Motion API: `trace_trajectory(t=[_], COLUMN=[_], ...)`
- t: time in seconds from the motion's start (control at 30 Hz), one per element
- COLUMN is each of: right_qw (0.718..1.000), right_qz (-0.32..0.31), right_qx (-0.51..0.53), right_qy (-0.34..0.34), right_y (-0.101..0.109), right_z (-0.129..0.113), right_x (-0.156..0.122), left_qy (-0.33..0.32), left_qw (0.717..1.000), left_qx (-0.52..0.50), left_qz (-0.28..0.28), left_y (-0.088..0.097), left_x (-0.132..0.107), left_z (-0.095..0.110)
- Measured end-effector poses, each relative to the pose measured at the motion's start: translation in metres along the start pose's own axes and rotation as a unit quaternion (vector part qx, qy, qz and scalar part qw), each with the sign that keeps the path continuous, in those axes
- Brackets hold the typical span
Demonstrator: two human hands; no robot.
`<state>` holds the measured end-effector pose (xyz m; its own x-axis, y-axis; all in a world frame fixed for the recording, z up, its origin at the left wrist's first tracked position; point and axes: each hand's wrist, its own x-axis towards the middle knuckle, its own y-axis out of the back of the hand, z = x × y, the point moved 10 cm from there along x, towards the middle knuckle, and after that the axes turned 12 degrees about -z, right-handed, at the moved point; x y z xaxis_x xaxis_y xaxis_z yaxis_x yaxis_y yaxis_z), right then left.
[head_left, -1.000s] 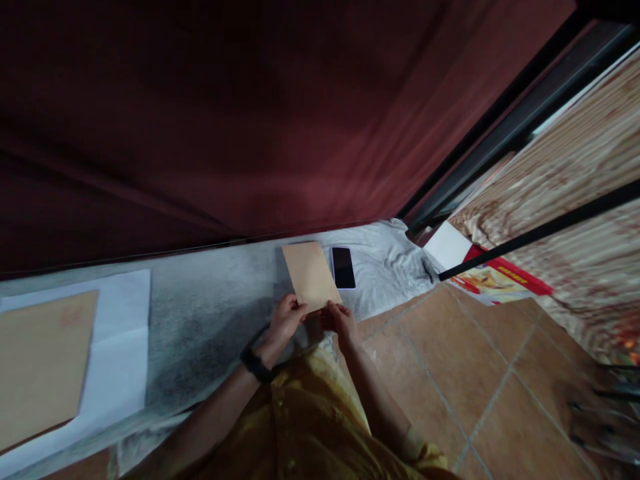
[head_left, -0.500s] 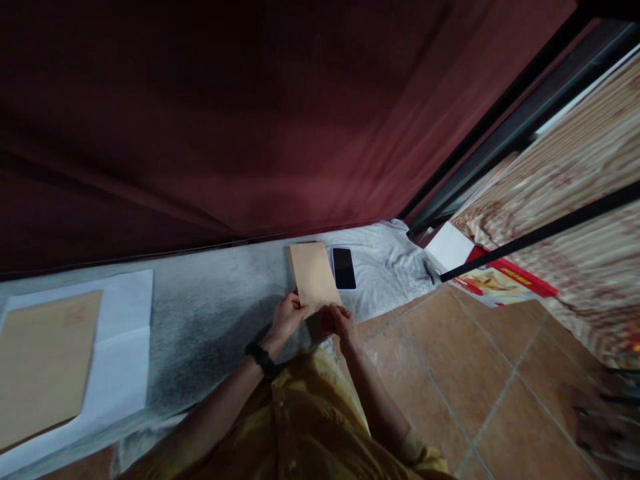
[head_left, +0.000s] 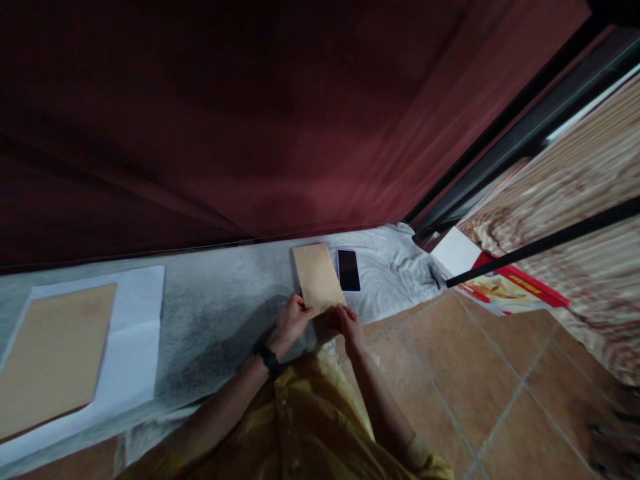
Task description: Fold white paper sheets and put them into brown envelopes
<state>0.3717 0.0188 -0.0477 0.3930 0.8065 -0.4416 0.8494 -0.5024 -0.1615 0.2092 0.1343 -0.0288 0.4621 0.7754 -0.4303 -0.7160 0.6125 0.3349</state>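
A small brown kraft paper envelope is in front of me on the grey cloth-covered surface. My left hand pinches its near left corner between thumb and fingers. At the near right corner, my right hand has its fingers closed on the near edge. The right fingertips are in shadow, so their exact hold is hard to make out. Just right of the envelope lies a smartphone with a dark screen.
On the left, a larger brown envelope rests on creased white paper. A dark red curtain hangs behind the cloth-covered surface. To the right are a black metal bar, a red printed box and floor tiles.
The view has turned slightly left, so everything appears a little further right. Both hands stay at the envelope's near edge. A second edge showing beneath its left side earlier is now barely visible.
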Motion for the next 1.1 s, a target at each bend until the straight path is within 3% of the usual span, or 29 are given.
trace_trajectory(t=[0.23, 0.33, 0.4, 0.5, 0.6, 0.7, 0.8, 0.9, 1.0, 1.1], right_qw=[0.999, 0.998, 0.995, 0.988, 0.974, 0.956, 0.939, 0.922, 0.902, 0.89], right_qz=[-0.01, -0.059, -0.097, -0.148, -0.197, -0.246, -0.286, -0.318, -0.341, -0.348], right_qx=[0.044, 0.021, -0.004, -0.052, -0.109, -0.156, -0.188, -0.22, -0.263, -0.293], right_qy=[0.016, 0.016, 0.01, -0.005, -0.024, -0.036, -0.025, -0.015, -0.019, -0.025], right_y=[-0.007, -0.026, -0.043, -0.075, -0.114, -0.155, -0.191, -0.22, -0.239, -0.248], right_z=[-0.005, -0.002, 0.006, 0.026, 0.044, 0.054, 0.058, 0.062, 0.071, 0.079], right_x=[-0.012, -0.02, -0.025, -0.031, -0.034, -0.035, -0.036, -0.04, -0.045, -0.05], left_qy=[-0.002, -0.044, -0.075, -0.087, -0.062, 0.01, 0.11, 0.221, 0.283, 0.306], left_qw=[0.999, 0.998, 0.996, 0.987, 0.961, 0.928, 0.886, 0.85, 0.843, 0.841], left_qx=[0.047, 0.035, 0.032, 0.06, 0.108, 0.175, 0.251, 0.259, 0.251, 0.268], left_qz=[0.025, 0.029, 0.04, 0.117, 0.245, 0.328, 0.375, 0.401, 0.383, 0.356], left_y=[0.009, 0.021, 0.038, 0.091, 0.172, 0.251, 0.31, 0.343, 0.352, 0.355], left_x=[-0.009, -0.024, -0.04, -0.072, -0.119, -0.169, -0.212, -0.242, -0.249, -0.247], left_z=[0.003, 0.002, -0.005, -0.031, -0.071, -0.116, -0.157, -0.193, -0.211, -0.213])
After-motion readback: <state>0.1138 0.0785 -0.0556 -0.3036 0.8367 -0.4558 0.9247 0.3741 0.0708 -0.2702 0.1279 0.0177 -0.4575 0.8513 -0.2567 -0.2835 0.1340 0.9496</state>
